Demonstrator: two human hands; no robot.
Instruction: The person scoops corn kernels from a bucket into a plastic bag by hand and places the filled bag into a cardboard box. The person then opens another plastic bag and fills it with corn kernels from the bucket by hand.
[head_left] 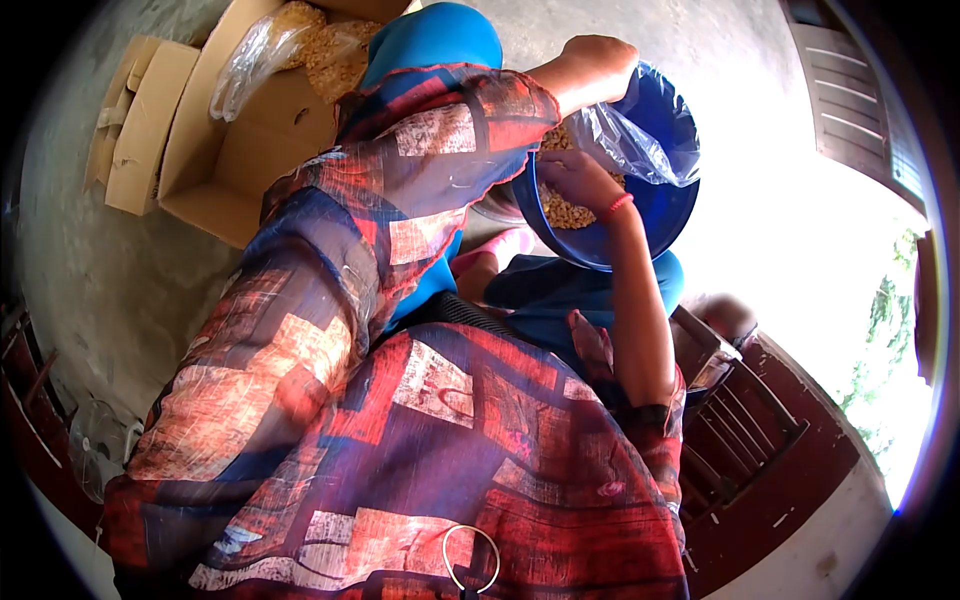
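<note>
A blue bucket point(668, 215) tilts between my knees, with small golden-brown pieces point(568, 213) inside it. My left hand point(600, 58) is closed at the bucket's far rim and seems to grip it; its fingertips are partly hidden. My right hand point(580, 182), with a red band at the wrist, reaches down into the bucket among the pieces. Its fingertips are out of sight, so I cannot tell what they hold. A clear plastic bag point(635, 145) lies crumpled inside the bucket, just beyond my right hand.
On the left stands an open cardboard box point(215, 160) with a clear bag point(250, 65) and more golden-brown pieces point(335, 62) in it. Folded cardboard flaps point(150, 125) stick out beside it. Dark wooden furniture point(745, 430) is at lower right, near a bright doorway.
</note>
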